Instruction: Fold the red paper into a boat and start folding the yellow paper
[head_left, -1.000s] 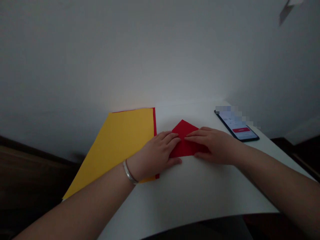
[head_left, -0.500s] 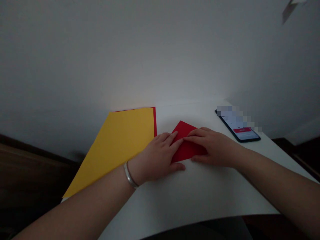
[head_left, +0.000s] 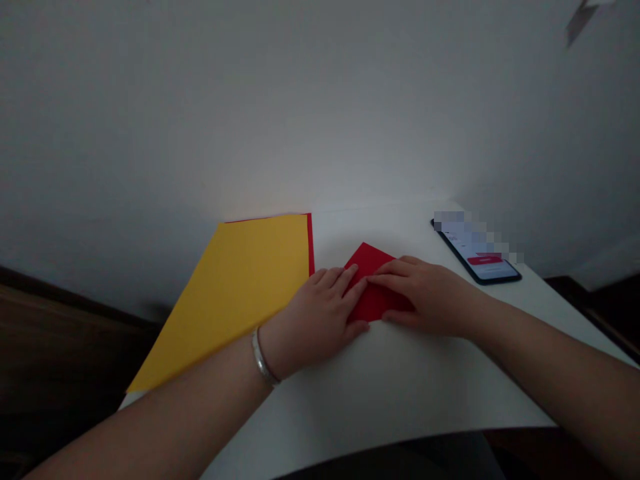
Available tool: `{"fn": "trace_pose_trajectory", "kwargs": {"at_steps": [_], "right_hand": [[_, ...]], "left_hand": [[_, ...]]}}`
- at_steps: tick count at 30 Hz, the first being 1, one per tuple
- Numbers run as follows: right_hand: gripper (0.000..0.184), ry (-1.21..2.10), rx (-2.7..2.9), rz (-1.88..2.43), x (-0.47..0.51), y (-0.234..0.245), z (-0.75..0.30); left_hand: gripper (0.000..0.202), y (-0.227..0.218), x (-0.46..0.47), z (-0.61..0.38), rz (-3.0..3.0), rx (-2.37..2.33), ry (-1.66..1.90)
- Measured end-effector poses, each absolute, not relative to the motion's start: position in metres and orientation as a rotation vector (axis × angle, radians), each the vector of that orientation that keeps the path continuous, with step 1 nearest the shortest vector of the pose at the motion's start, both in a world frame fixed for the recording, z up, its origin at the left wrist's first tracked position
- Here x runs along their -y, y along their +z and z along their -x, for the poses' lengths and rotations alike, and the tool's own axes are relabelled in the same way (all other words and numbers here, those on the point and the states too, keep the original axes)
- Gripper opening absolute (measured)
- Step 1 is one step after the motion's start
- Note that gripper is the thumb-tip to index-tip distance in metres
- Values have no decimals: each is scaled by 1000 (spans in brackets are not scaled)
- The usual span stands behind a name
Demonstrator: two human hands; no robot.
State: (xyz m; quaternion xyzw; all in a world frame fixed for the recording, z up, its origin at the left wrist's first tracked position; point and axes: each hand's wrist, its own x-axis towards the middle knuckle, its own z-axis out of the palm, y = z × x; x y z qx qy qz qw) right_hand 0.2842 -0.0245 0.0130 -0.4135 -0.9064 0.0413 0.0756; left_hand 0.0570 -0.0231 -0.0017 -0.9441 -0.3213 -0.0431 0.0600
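Two hands: both bare, laid on one red paper [head_left: 384, 299], their index fingertips nearly meeting over it.
Left hand [head_left: 323, 317]: loosely spread, fingers across the paper's left part, thumb apart from them by the near edge.
Right hand [head_left: 433, 297]: fingers stretched over the right part, thumb well away from them along the near edge — red shows in the gap.
Red paper: flat on the white table [head_left: 400, 387], its far corner pointed; the hands hide both sides.
Yellow sheet [head_left: 250, 280]: left of the red paper, a red sheet [head_left: 311, 243] showing beneath its far and right edges.
Bracelet [head_left: 262, 360]: silvery, on the left wrist.
Phone [head_left: 483, 260]: beyond the right hand — screen lit, partly pixelated.
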Motion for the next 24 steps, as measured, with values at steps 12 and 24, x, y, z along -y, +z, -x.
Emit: {"fn": "trace_pose_trajectory", "kwargs": {"at_steps": [12, 24], "right_hand": [[51, 6, 2709, 1297, 20, 6, -284], [63, 170, 2731, 1251, 26, 13, -287]], "left_hand": [[66, -6, 21, -57, 2891, 1027, -59], [56, -4, 16, -56, 2828, 863, -66]]}}
